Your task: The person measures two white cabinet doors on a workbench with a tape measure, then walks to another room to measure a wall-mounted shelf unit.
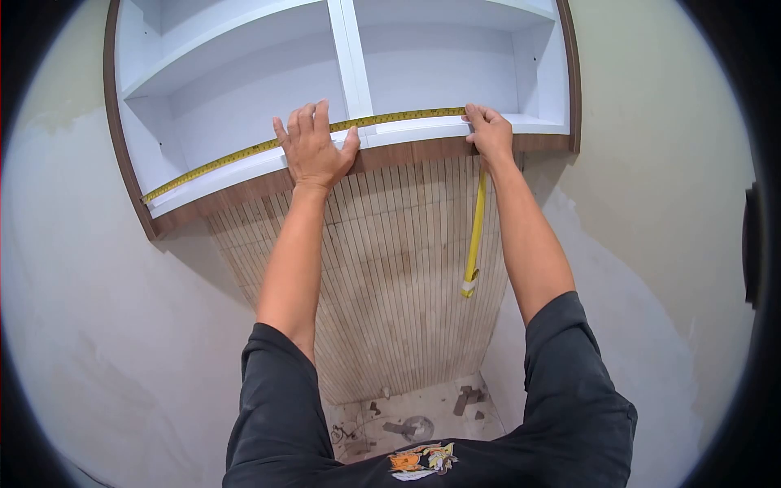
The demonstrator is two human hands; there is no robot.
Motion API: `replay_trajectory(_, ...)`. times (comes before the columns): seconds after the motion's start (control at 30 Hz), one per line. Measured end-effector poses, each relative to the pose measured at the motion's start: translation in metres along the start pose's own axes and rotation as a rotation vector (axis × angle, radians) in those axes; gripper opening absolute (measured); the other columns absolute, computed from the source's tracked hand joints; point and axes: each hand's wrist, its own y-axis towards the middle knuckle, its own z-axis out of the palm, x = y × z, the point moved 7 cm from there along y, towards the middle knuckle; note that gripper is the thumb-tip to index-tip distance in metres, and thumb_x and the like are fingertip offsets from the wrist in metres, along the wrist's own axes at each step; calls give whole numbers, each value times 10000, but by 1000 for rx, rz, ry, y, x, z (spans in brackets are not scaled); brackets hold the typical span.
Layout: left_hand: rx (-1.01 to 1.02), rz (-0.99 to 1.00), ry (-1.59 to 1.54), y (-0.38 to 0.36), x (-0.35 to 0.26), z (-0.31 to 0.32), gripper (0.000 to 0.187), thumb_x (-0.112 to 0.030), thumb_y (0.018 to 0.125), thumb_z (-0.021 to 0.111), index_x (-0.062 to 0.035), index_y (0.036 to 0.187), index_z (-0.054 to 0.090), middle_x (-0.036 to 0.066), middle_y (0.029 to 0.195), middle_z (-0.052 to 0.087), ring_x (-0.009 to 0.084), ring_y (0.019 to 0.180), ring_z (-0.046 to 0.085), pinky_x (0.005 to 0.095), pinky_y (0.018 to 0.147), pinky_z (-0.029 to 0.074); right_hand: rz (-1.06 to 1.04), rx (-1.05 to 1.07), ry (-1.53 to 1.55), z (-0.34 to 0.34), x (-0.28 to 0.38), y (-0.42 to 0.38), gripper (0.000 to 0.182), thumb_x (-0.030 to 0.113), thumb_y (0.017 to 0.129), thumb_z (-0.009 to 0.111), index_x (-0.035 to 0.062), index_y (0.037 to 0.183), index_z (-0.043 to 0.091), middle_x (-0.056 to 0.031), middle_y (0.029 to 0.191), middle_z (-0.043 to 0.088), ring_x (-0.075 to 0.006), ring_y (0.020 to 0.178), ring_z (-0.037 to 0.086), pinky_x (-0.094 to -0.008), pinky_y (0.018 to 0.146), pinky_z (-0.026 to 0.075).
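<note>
A yellow tape measure [220, 161] lies stretched along the bottom front edge of a white cabinet [252, 167] with brown wood trim, from its left inner side to my right hand. My left hand [316, 150] rests on that edge with its fingers spread, over the tape near the central divider. The fingers of my right hand [488, 130] pinch the tape right of the divider. Below my right hand, the rest of the tape hangs down, with the tape's case hanging at the lower end in front of the tiled wall.
Narrow beige vertical tiles [382, 268] cover the wall under the cabinet. Plastered walls stand on both sides. On the floor [447, 398] lie dark scraps and a round object. A dark object [752, 244] is at the far right edge.
</note>
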Motion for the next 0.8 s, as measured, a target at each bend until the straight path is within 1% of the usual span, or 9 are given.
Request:
replay_trajectory(0.1, -1, -22, -19, 2, -4, 3, 669, -455, 790, 601, -130, 1347, 420, 65, 1294, 424, 251, 1311, 313, 551, 1173, 48, 4, 12, 31, 1, -2, 2, 318, 248, 899, 681, -35, 1045, 675, -76, 852, 697, -88, 537, 509, -233, 521, 460)
replay_trajectory(0.2, 8, -31, -19, 2, -3, 3, 678, -443, 786, 600, -129, 1356, 409, 66, 1298, 423, 248, 1318, 304, 551, 1174, 35, 11, 25, 21, 1, -3, 2, 334, 295, 909, 672, -9, 1047, 678, -55, 887, 689, -76, 538, 472, -227, 545, 443)
replay_trajectory(0.3, 14, -37, -13, 2, -3, 5, 686, -439, 787, 594, -130, 1366, 397, 68, 1304, 420, 245, 1325, 296, 556, 1172, 28, -3, 12, -9, 0, -2, 1, 332, 294, 911, 669, -8, 1049, 679, -52, 884, 689, -75, 538, 467, -227, 547, 442)
replay_trajectory(0.4, 22, -44, -13, 1, -3, 7, 690, -440, 788, 590, -130, 1371, 390, 71, 1317, 413, 244, 1333, 287, 561, 1170, 19, 0, 15, 9, 0, -1, 1, 333, 252, 898, 685, -38, 1062, 673, -86, 851, 693, -94, 555, 524, -228, 521, 461)
replay_trajectory(0.7, 30, -58, -18, 1, -3, 7, 693, -450, 790, 587, -133, 1373, 385, 69, 1334, 398, 239, 1352, 261, 560, 1171, 4, 9, 10, 11, 1, 1, 0, 330, 246, 901, 682, -40, 1066, 671, -82, 851, 694, -87, 554, 524, -225, 512, 456)
replay_trajectory(0.8, 25, -60, -19, 1, -3, 6, 698, -457, 786, 588, -135, 1371, 387, 66, 1335, 396, 236, 1352, 261, 557, 1172, 4, 16, 12, -3, 2, -1, -1, 334, 306, 911, 668, 1, 1046, 685, -36, 853, 683, -74, 546, 451, -223, 551, 429)
